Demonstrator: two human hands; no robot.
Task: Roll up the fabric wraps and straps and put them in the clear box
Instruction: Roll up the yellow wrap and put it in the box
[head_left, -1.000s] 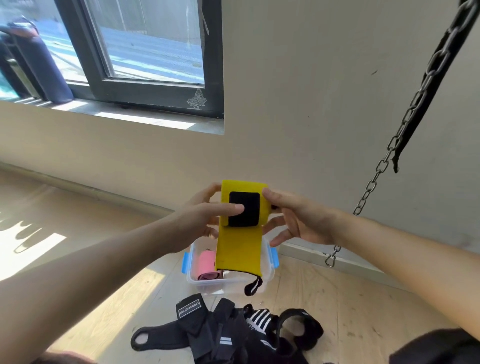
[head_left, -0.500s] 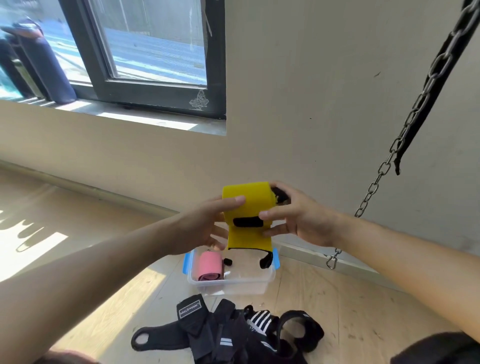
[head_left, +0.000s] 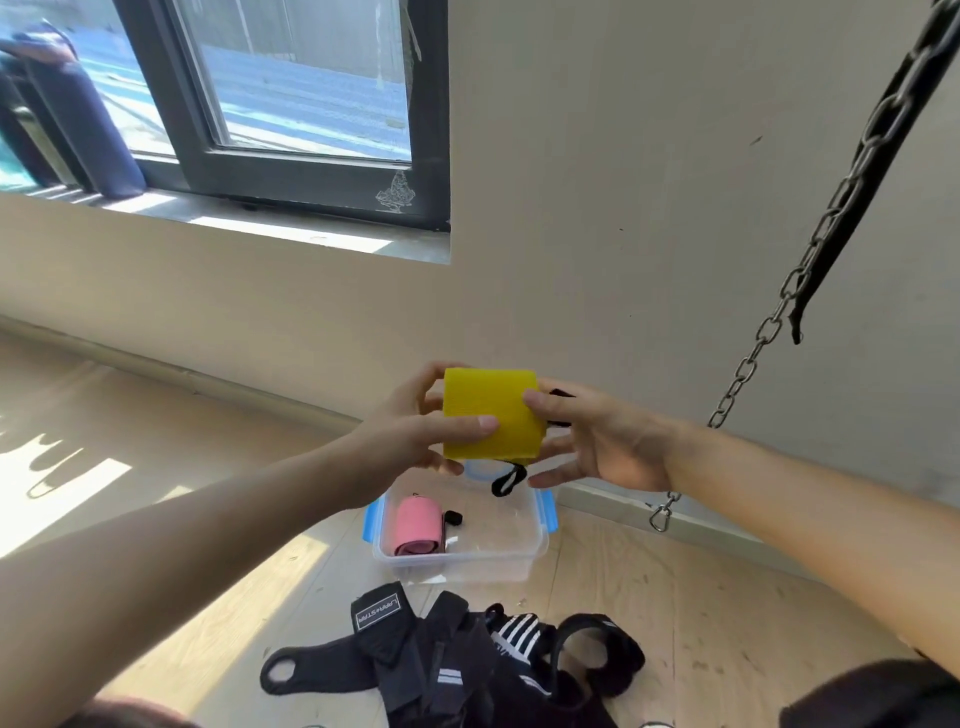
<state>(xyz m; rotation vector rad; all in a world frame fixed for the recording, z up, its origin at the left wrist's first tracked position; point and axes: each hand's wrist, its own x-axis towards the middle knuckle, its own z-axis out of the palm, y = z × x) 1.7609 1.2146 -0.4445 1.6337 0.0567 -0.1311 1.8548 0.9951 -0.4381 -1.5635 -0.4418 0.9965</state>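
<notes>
Hands (head_left: 415, 431) around ribbed yellow wrap roll (head_left: 491, 413)

Plain beige wall (head_left: 649, 197) with a dark-framed window (head_left: 311, 171) upper left, pale sill (head_left: 291, 234) catching sun. Light wood floor (head_left: 675, 597) below, bright sun patch (head_left: 57, 499) off to the left. Grey baseboard (head_left: 218, 379) along the wall. Metal chain (head_left: 769, 332) with a black strap hanging on the right.
</notes>
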